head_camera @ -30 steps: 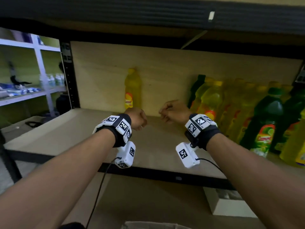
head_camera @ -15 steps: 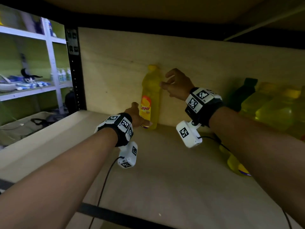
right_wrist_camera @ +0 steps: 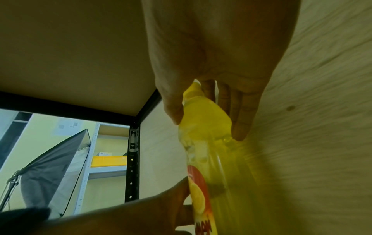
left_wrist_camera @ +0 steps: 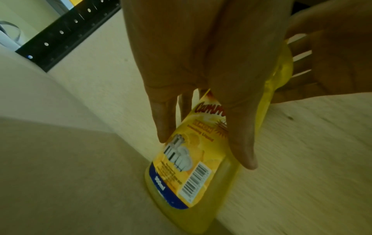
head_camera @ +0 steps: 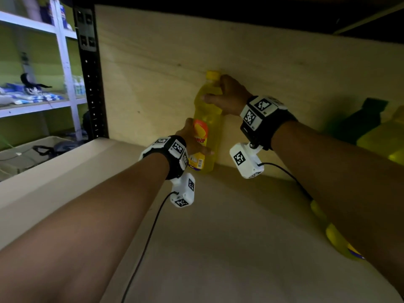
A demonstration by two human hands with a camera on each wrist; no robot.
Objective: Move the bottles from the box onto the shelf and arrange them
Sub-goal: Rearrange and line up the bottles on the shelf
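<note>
The yellow plastic bottle of lemon dishwashing liquid (head_camera: pixel 207 119) stands on the tan board shelf (head_camera: pixel 218 248), at the rear, against the pale plywood back panel (head_camera: pixel 262 62). Its yellow cap (head_camera: pixel 212 75) points up, and its orange and yellow label (left_wrist_camera: pixel 193 159) carries a barcode near the base.

My right hand (head_camera: pixel 229 96) grips the bottle at the shoulder, just below the cap. The thumb lies across the front and the fingers (right_wrist_camera: pixel 239 114) curl round the back, between the bottle and the panel.

My left hand (head_camera: pixel 192 141) holds the lower body of the bottle at label height. Its thumb (left_wrist_camera: pixel 241 135) presses on the front of the label and its fingers (left_wrist_camera: pixel 163 117) wrap round the left side.

Both wrists carry a black band with square marker tiles and a white camera block (head_camera: pixel 183 190) with a cable.

To the right, well apart from the held bottle, a dark green bottle (head_camera: pixel 360 121) and further yellow bottles (head_camera: pixel 380 136) stand along the back panel. They are dim and blurred. Another yellow bottle (head_camera: pixel 341 241) shows partly below my right forearm.

To the left, a black perforated steel upright (head_camera: pixel 90 73) frames the shelf. Beyond it stands a white metal rack (head_camera: pixel 63 57) with small items I cannot identify.
</note>
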